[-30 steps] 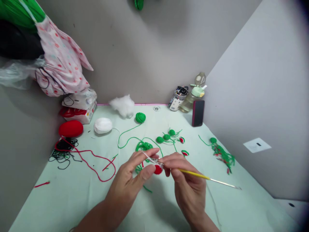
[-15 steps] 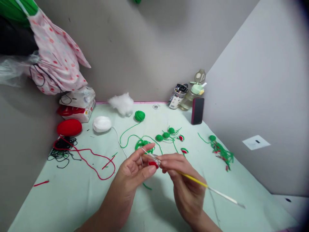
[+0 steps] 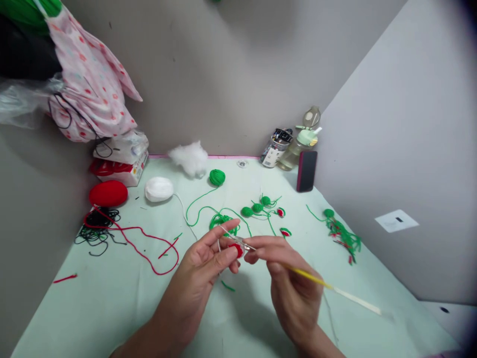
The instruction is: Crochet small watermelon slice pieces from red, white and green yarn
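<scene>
Between the thumb and fingers of my left hand [image 3: 208, 263] is pinched a small red crochet piece [image 3: 237, 250] with a whitish edge. White yarn runs over the raised left index finger down to this piece. My right hand [image 3: 292, 278] is closed on a crochet hook [image 3: 311, 276] with a yellow and white handle. The hook's metal tip meets the white yarn at the edge of the piece; the exact stitch is too small to make out. Behind the hands lies a loose tangle of green yarn [image 3: 223, 222].
A white yarn ball [image 3: 159, 189], a red yarn ball [image 3: 108, 193] and a green yarn ball [image 3: 217, 177] lie farther back. White stuffing [image 3: 189, 159] sits by the wall. Small green crochet balls [image 3: 257, 208] are right of centre. A phone [image 3: 307, 171] leans upright before a bottle [image 3: 296, 149].
My right hand and the hook have moved slightly right, away from the left hand. More of the red piece shows now. The view has shifted a little.
</scene>
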`<state>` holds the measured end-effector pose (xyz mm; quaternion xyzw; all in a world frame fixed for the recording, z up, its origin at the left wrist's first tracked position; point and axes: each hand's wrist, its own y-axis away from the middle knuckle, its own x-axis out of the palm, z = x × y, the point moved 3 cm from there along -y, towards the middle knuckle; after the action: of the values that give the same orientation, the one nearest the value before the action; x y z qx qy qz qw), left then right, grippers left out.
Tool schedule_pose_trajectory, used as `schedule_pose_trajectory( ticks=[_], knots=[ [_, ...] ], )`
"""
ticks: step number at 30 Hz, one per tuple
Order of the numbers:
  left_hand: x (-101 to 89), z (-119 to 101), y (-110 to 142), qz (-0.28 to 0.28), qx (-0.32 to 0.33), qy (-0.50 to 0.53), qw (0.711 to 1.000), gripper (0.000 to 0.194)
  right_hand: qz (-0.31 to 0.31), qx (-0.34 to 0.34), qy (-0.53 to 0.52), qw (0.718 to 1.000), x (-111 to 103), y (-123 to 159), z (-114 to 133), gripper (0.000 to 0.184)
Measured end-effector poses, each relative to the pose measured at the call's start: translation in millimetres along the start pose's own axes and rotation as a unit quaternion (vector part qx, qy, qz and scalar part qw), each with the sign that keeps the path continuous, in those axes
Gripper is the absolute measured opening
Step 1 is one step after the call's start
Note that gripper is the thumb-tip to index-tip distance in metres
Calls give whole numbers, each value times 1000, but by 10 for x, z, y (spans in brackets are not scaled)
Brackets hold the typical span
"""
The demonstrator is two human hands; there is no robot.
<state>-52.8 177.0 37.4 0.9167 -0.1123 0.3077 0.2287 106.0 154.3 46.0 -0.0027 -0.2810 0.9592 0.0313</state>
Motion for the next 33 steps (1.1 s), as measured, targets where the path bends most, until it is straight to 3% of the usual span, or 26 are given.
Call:
schedule_pose_trajectory(
  ticks=[4,6,10,14,16,18,21,24,26,29,33],
  knots=[
    [-16,-38,16,-6,16,-27,999,41,6,84,-119,989,-36,-76,-85,20],
    [-34,-40,24,-6,29,-45,999,40,11,95,-116,989,-44,-98,-74,21],
    [-75,-19,24,-28,88,-90,992,38,34,3,29,999,-47,-91,50,24],
    [-75,12,24,-71,143,-155,975,36,101,-133,237,957,7,-18,87,27],
    [-55,39,13,-62,119,-115,984,46,104,-157,299,935,16,22,51,34],
    [-24,73,-8,-23,45,-31,998,55,96,-161,308,933,8,42,26,38],
    [2,78,-26,-3,-41,64,997,57,48,-118,237,963,-40,-1,28,31],
    [1,46,-23,-18,-16,63,998,56,-2,-31,69,997,-70,-100,21,25],
    [13,51,-8,-8,13,28,999,51,18,0,25,1000,-33,-141,14,21],
    [26,87,12,7,39,-14,999,44,44,-16,86,995,22,-117,20,24],
    [-1,108,-5,-6,14,14,1000,51,69,-127,232,962,37,-11,53,41]
  ],
)
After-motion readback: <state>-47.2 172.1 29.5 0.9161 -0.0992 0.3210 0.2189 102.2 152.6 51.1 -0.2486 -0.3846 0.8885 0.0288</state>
